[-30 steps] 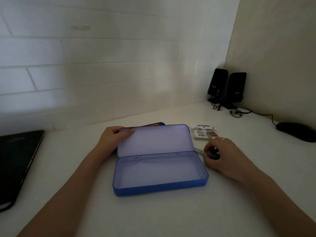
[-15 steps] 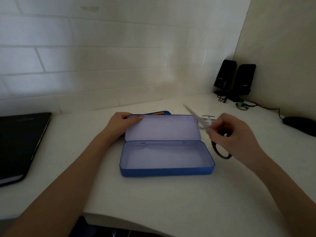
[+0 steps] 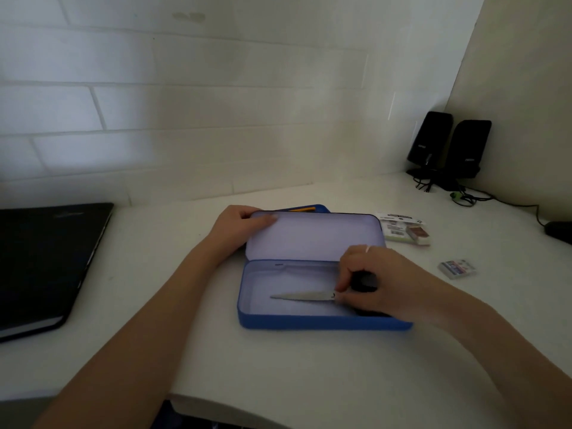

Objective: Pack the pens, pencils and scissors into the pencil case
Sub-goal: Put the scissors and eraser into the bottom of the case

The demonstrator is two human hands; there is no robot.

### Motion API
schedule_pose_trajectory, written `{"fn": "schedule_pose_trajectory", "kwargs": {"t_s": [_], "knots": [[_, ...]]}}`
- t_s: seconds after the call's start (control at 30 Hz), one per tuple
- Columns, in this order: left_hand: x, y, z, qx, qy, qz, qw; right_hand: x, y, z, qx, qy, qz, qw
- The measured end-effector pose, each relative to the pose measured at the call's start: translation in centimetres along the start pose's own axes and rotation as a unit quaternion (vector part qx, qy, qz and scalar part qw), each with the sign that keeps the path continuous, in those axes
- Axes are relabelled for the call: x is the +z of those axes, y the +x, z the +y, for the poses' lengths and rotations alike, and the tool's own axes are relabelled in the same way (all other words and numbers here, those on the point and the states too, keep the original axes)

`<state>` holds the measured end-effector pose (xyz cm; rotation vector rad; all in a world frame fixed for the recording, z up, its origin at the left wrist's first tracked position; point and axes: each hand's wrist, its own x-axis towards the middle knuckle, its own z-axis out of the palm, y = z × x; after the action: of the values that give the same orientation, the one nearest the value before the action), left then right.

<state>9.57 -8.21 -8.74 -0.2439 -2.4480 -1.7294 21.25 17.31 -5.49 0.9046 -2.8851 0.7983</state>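
A moment ago the scissors [image 3: 305, 296] were in the air; now they lie inside the pencil case [image 3: 322, 322], handles (probably) at its right end. The right hand [image 3: 376, 281] pinches them still, and the left hand [image 3: 240, 226] grips the lid's left corner. Pens and pencils remain.

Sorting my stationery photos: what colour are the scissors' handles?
Black, on the scissors in the pencil case; only the head view shows them.
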Motion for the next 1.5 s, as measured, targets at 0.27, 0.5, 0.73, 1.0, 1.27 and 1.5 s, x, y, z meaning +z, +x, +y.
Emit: {"fn": "schedule_pose_trajectory", "kwargs": {"t_s": [0.27, 0.5, 0.73, 1.0, 1.27, 1.5], "knots": [[0.1, -0.2, 0.0, 0.0, 0.0, 0.002, 1.0, -1.0, -1.0, 0.3, 0.02, 0.01, -0.04, 0.999], [0.1, -0.2, 0.0, -0.017, 0.022, 0.002, 1.0, -1.1, -1.3, -0.1, 0.038, 0.054, -0.027, 0.997], [0.1, -0.2, 0.0, -0.016, 0.036, 0.008, 0.999, 1.4, 0.5, -2.2, 0.047, 0.012, 0.041, 0.998], [0.2, -0.2, 0.3, -0.024, 0.033, 0.015, 0.999, 1.6, 0.5, -2.9, 0.024, 0.058, 0.016, 0.998], [0.1, -0.2, 0.2, -0.025, 0.038, 0.014, 0.999, 1.2, -0.1, -2.6, 0.025, 0.106, -0.023, 0.994], [0.2, -0.1, 0.1, -0.023, 0.04, 0.013, 0.999, 1.2, 0.1, -2.8, 0.024, 0.133, 0.037, 0.99]]}}
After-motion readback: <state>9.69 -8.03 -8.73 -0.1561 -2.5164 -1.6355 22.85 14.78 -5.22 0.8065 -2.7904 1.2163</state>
